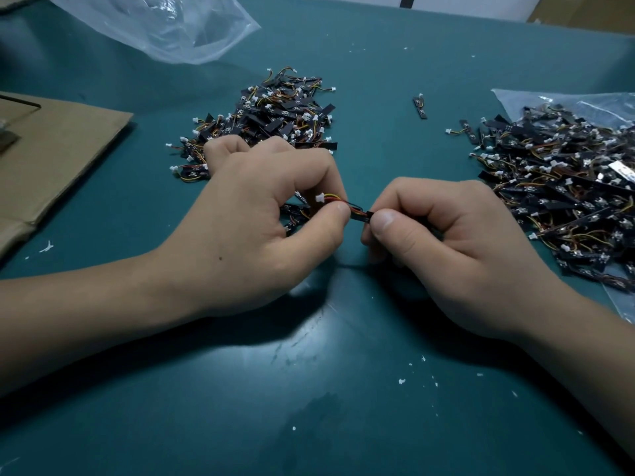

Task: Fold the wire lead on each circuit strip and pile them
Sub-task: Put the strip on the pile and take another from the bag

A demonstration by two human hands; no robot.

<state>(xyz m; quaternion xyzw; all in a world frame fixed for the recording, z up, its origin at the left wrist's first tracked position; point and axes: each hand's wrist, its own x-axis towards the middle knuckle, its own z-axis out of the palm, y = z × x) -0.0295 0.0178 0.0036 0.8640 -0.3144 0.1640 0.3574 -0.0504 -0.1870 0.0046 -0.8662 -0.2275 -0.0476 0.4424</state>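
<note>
Both hands hold one small black circuit strip above the middle of the teal table. My right hand pinches the strip's right end between thumb and fingers. My left hand pinches the coloured wire lead, whose white connector sticks up by the thumb; a few more strips sit under its palm. Behind my left hand lies a pile of strips. A larger heap of strips rests on a plastic bag at the right.
A clear plastic bag lies at the back left, flat cardboard at the left edge. One loose strip lies between the two piles, another beside the right heap. White scraps dot the table.
</note>
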